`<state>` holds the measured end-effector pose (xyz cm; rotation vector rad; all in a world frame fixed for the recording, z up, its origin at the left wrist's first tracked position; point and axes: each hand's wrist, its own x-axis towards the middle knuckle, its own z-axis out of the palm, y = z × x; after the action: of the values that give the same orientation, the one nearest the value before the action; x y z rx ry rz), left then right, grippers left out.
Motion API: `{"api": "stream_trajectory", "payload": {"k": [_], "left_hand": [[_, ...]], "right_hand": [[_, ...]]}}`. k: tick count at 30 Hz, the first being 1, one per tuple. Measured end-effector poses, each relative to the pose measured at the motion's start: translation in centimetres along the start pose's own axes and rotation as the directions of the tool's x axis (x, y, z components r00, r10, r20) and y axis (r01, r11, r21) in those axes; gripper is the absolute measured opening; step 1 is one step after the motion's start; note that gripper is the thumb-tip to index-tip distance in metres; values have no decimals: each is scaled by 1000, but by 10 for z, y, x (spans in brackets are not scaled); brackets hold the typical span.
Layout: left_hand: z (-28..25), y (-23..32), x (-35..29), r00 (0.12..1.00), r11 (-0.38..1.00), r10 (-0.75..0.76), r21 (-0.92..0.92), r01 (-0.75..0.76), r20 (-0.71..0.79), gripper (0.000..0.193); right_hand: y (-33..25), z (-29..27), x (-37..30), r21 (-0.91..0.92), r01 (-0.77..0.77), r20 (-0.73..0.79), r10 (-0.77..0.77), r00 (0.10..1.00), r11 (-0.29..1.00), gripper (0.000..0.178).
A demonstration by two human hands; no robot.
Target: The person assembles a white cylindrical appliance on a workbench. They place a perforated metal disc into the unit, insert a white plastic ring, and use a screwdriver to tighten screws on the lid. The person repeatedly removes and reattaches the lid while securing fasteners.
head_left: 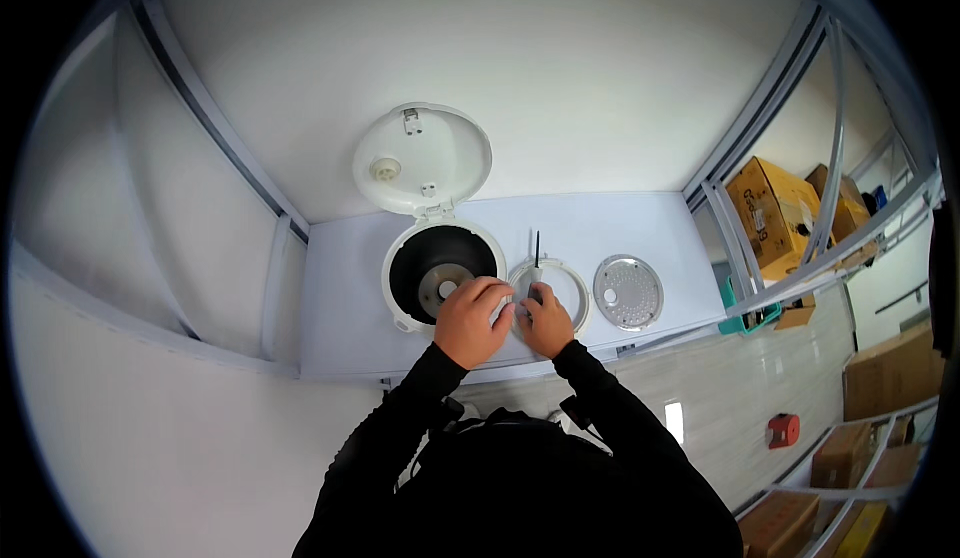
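Observation:
A white rice cooker point(393, 303) stands with its lid point(432, 158) raised, and the dark inside with a round metal heating plate point(436, 286) shows. My left hand point(474, 320) is over its near right rim, fingers bent and closed toward the thumb; what they hold, if anything, is hidden. Close beside it, my right hand point(545, 323) grips a screwdriver point(537, 253) by its grey handle, the dark shaft pointing away from me. Under and past the right hand lies a white ring point(584, 298) on the table. Farther right is a round perforated metal inner lid point(628, 293).
Everything rests on a white table point(340, 288) against a pale wall, with metal frame posts at both sides. To the right are cardboard boxes point(772, 216), a teal crate point(748, 318), a red stool point(783, 430) on the floor and shelves with more cartons.

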<state>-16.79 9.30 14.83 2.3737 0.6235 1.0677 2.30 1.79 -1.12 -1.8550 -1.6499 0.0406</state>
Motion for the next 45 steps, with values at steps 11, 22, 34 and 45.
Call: {"api": "stream_trajectory", "payload": {"k": [11, 22, 34, 45], "left_hand": [[-33, -23, -7, 999, 996, 50, -72, -50, 0, 16], [-64, -61, -18, 955, 978, -140, 114, 175, -260, 21], [-76, -58, -67, 993, 988, -71, 143, 58, 91, 24], [-68, -19, -79, 985, 960, -84, 276, 39, 150, 38]], "right_hand": [[-24, 10, 2, -198, -146, 24, 154, 988, 969, 17], [-90, -54, 41, -132, -165, -218, 133, 967, 977, 10], [-143, -74, 40, 54, 306, 107, -310, 945, 950, 44], [-102, -90, 50, 56, 329, 314, -330, 891, 943, 55]]}}
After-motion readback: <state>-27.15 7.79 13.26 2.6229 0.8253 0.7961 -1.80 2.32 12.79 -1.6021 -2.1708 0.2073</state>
